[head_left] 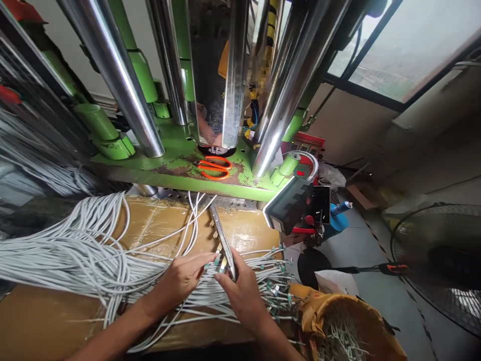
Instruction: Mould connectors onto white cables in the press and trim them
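My right hand [245, 290] is closed around the lower end of a long, narrow metal mould bar [223, 234], which slants up and away from me. Small brass-coloured pieces [215, 233] line its left side. My left hand [185, 275] pinches a small green-tipped cable connector [217, 258] against that side, close to my right thumb. Whether the connector is seated in the bar is hidden by my fingers. Beneath both hands lies a thick spread of grey cables [124, 268], with many green-tipped ends [276, 288] at the right.
Behind the brown-covered work surface [143, 220] stands a green press [173, 173] with steel columns. Orange-handled scissors [216, 168] lie on its base. At the right are a black control box [289, 205], a yellow sack [313, 311] of cable scraps and a fan [443, 265].
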### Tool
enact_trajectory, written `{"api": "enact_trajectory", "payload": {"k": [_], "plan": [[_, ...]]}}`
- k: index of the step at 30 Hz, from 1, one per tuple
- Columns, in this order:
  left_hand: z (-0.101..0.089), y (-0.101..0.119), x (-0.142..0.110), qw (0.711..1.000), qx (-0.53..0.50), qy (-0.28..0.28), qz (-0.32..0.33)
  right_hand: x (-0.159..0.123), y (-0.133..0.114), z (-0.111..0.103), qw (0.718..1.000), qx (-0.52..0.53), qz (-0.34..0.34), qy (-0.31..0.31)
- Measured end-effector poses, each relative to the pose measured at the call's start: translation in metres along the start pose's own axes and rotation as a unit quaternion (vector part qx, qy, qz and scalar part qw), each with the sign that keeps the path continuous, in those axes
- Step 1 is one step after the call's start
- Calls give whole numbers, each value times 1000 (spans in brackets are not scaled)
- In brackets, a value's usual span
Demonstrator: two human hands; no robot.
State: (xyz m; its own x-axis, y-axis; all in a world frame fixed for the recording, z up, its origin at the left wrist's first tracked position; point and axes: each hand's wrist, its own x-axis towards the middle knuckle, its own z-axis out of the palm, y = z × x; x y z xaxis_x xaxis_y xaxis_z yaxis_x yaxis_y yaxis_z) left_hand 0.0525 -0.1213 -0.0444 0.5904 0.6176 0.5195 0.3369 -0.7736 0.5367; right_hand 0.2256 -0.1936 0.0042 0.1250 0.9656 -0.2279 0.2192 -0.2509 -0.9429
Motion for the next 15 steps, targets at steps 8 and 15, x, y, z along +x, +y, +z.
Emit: {"api": "enact_trajectory", "payload": {"k": [8,15], "plan": [[1,-4,-4,1000,21,-13,13,-2,-1,-3,1000,6,-12,-1],[-1,5,6,999,-19,-10,-32,0,11,1,1000,-21,-6,1]]}}
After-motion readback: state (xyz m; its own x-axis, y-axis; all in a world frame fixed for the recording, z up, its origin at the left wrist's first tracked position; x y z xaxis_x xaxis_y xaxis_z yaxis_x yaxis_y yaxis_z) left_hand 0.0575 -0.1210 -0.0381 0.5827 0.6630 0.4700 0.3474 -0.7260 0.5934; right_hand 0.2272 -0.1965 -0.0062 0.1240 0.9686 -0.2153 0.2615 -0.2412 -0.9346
